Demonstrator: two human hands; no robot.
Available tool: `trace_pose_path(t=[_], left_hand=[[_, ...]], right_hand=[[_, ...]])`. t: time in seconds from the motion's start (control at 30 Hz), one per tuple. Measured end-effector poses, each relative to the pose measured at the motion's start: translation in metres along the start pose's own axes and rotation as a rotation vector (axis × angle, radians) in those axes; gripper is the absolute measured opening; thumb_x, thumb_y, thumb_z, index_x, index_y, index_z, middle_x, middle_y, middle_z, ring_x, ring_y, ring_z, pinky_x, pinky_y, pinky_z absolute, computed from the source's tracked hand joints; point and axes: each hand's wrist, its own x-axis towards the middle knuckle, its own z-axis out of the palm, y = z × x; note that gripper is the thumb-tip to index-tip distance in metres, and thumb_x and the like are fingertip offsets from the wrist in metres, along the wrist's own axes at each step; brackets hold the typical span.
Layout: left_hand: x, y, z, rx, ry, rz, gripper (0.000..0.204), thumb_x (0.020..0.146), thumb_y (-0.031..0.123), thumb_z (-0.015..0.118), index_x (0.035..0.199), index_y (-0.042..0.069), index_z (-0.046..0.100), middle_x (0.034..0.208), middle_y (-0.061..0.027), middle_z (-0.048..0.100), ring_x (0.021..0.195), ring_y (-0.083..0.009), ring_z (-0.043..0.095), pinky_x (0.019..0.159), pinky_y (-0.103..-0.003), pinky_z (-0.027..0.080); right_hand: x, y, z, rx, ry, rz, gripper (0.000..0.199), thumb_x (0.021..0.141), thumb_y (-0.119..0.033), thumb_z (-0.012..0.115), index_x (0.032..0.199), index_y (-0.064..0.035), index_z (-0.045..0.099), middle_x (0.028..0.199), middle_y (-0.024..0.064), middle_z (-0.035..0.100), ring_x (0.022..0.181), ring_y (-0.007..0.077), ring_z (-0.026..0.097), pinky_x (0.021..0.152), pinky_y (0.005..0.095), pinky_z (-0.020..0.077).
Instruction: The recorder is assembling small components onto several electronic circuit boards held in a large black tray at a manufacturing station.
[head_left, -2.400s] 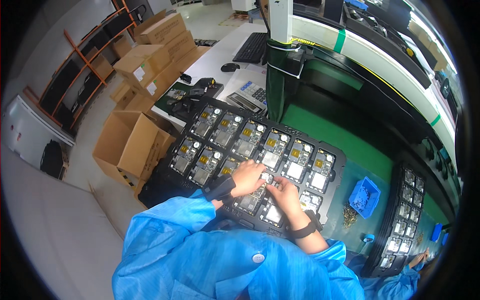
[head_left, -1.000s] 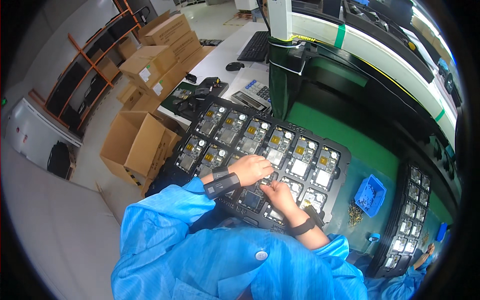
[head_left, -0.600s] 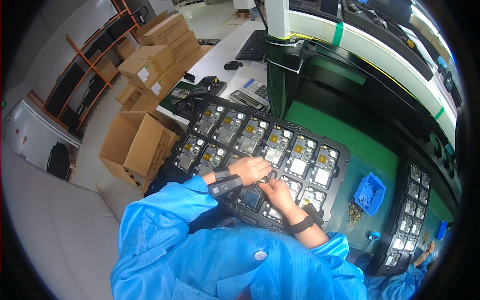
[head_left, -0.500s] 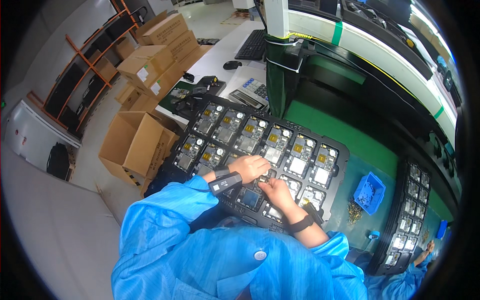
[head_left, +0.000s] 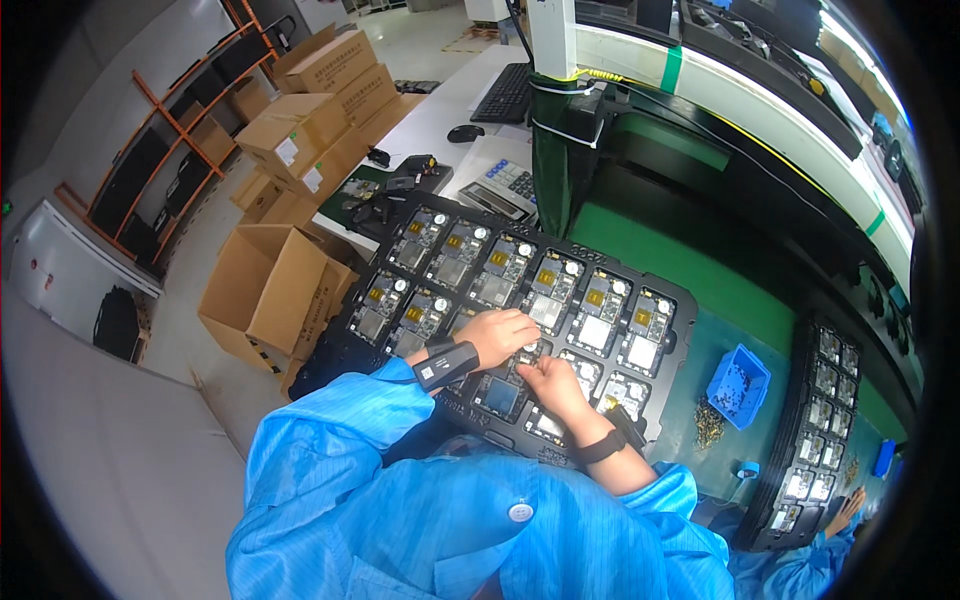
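1. In the head view, the left hand (head_left: 497, 334) and the right hand (head_left: 553, 384) are meeting over the near middle of a black tray (head_left: 676, 300) of circuit boards, fingers curled down onto one board (head_left: 532, 352); whether either hand is actually gripping it I cannot tell, since the fingertips are hiding the contact.
2. Around them, a small blue bin (head_left: 738, 386) of tiny parts is sitting to the right of the tray, with loose screws (head_left: 708, 424) lying beside it and a second black tray (head_left: 815, 430) further right, where another person's hand (head_left: 850, 508) is reaching.
3. The green bench mat (head_left: 690, 270) is lying under the trays; a white desk with a keyboard (head_left: 505, 95) and mouse (head_left: 465, 133) is standing beyond, and cardboard boxes (head_left: 265, 300) are stacked on the pale floor at left.
4. The sleeves are looking thin and glossy blue, each wrist wearing a dark band, and the boards are showing gold and silver squares.
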Motion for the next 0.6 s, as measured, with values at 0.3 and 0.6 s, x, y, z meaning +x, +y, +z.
trace_pose_path(t=[0.3,0.6], left_hand=[[0.004,0.003,-0.003,0.201,-0.212,0.061,0.023,0.068,0.010,0.053,0.089,0.004,0.057,0.082,-0.0061,0.057,0.075,-0.0194,0.057,0.067,-0.029,0.048],[-0.011,-0.004,0.008,-0.016,0.081,-0.122,0.021,0.070,0.004,0.059,0.091,0.003,0.058,0.087,-0.0095,0.060,0.078,-0.0244,0.060,0.066,-0.032,0.050]], right_hand=[[0.002,0.005,0.003,0.007,0.046,-0.049,0.035,0.077,-0.027,0.062,0.060,0.0022,0.053,0.047,0.0102,0.049,0.044,0.0155,0.044,0.044,0.0338,0.0372],[0.000,-0.003,0.000,0.001,-0.017,0.037,0.035,0.076,-0.030,0.059,0.069,0.0051,0.058,0.064,0.0259,0.056,0.067,0.0393,0.057,0.060,0.0424,0.0446]])
